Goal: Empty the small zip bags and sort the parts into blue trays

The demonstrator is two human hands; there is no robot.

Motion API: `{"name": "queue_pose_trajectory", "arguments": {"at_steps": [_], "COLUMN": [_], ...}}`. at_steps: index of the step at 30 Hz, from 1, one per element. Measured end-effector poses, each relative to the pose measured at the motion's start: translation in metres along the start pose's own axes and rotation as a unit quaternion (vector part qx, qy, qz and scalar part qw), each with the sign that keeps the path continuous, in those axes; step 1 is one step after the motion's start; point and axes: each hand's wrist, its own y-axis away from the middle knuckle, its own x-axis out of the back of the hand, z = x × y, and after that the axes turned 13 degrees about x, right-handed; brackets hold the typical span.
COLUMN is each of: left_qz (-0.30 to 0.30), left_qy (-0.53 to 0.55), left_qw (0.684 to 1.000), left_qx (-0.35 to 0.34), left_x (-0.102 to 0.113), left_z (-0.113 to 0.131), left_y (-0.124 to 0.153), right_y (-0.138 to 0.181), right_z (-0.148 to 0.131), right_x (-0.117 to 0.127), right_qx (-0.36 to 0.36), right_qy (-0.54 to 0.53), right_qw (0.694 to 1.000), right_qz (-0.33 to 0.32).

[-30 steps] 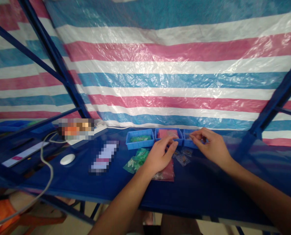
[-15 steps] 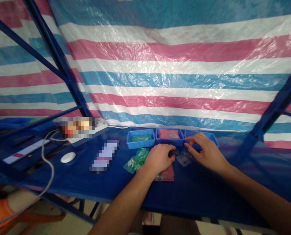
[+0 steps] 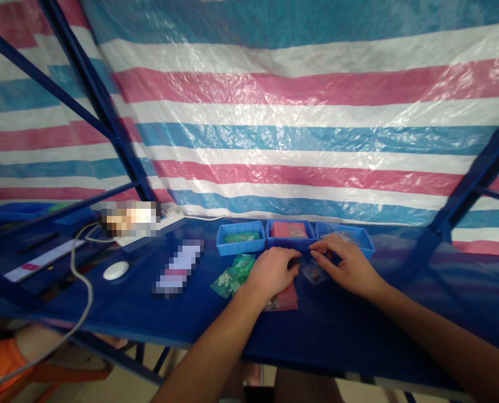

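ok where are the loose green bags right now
In the head view, the loose green bags lie on the blue table just left of the left hand, in front of the leftmost tray in the row of three.

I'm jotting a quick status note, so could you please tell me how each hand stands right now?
Left hand: fingers curled; whether it holds anything cannot be told.
Right hand: thumb and fingertips close together; any hold cannot be told.

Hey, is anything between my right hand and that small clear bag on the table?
Nothing visible stands between your right hand and the clear bag close beside it; whether they touch is unclear. Your left hand is on the bag's other side.
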Motion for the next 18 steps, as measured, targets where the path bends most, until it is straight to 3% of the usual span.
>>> {"name": "queue_pose_trajectory", "arguments": {"at_steps": [4, 8, 13, 18], "left_qz": [0.022, 0.07, 0.102, 0.098], "left_qy": [-0.006, 0.057, 0.181, 0.269], "left_qw": [0.999, 0.996, 0.978, 0.958], "left_qx": [0.023, 0.019, -0.026, -0.012], "left_x": [0.006, 0.011, 0.013, 0.009], "left_z": [0.005, 0.009, 0.015, 0.018], "left_y": [0.001, 0.001, -0.001, -0.001], "right_y": [0.0, 0.001, 0.005, 0.005], "right_z": [-0.001, 0.002, 0.007, 0.004], "right_x": [0.0, -0.003, -0.013, -0.019], "right_qx": [-0.002, -0.023, -0.081, -0.147], "right_qy": [0.001, -0.022, -0.142, -0.238], "right_qw": [1.0, 0.999, 0.986, 0.959], "right_qz": [-0.005, 0.004, 0.027, 0.051]}}
